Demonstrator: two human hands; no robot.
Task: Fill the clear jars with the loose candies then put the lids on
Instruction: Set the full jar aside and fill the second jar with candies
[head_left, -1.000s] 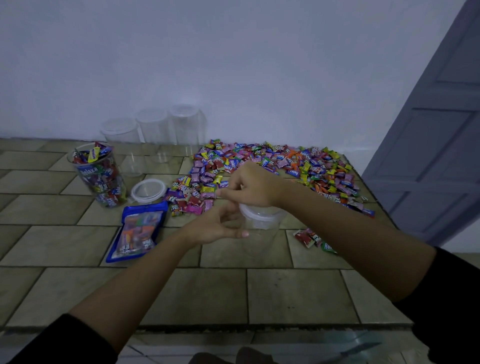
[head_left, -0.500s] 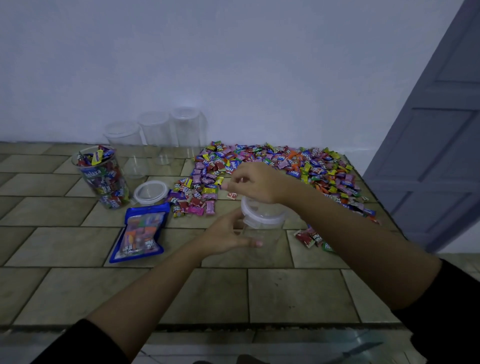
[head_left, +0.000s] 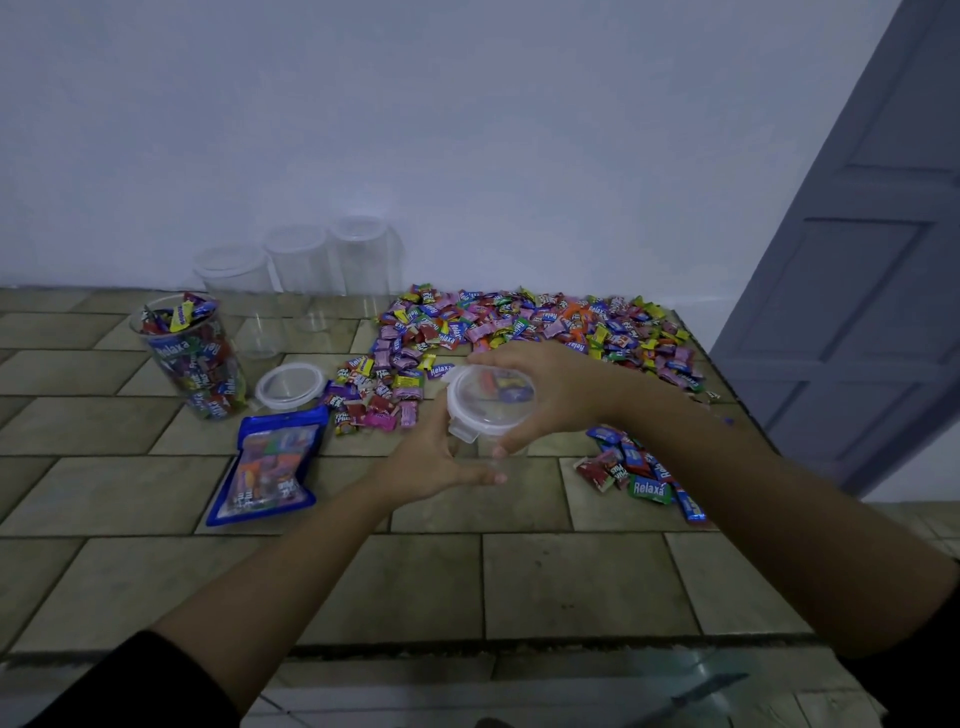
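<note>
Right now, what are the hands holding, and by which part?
A clear jar. The left hand holds its side, and the right hand grips the rim of its lid.

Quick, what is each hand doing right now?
Left hand: holds the clear jar.
Right hand: grips the lid on top of that jar.

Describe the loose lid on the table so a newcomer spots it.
On the tiled table's left side stands an open jar full of candies. Just right of its base, behind the blue packet, lies the loose lid. Unlike the lid in the right hand, it lies flat on the tiles.
</note>
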